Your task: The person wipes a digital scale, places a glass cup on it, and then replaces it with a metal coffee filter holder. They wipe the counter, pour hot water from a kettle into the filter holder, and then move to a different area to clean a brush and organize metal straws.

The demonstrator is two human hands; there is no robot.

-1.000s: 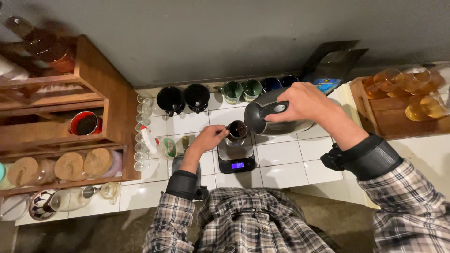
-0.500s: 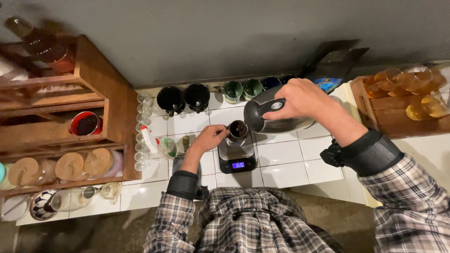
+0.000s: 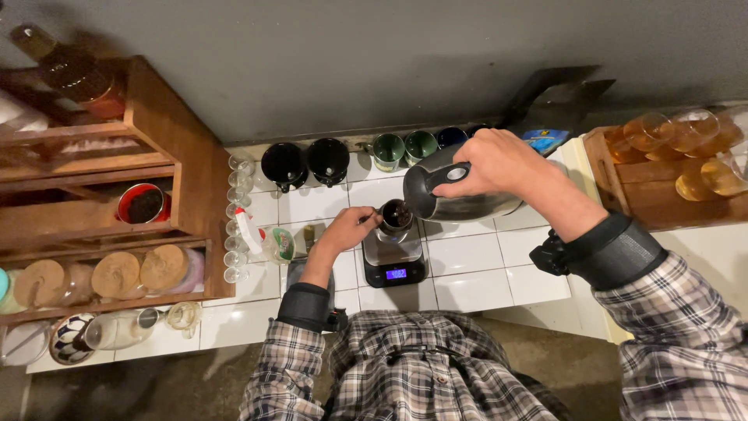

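Observation:
My right hand [image 3: 499,162] grips the black handle of a steel kettle [image 3: 460,196], which is tilted with its spout over a small cup of dark coffee [image 3: 396,216]. The cup stands on a black digital scale [image 3: 394,263] with a lit blue display. My left hand [image 3: 345,230] holds the cup's left side, fingers on its handle. Both arms wear plaid sleeves and black wrist bands.
Dark and green mugs [image 3: 327,160] line the wall on the white tiled counter [image 3: 467,273]. A wooden shelf [image 3: 167,195] with jars and lids stands at the left, small glasses [image 3: 238,203] beside it. A wooden tray of amber glasses [image 3: 678,152] sits at the right.
The kettle has stayed tilted over the cup, shifting only slightly. My left hand keeps its hold on the cup.

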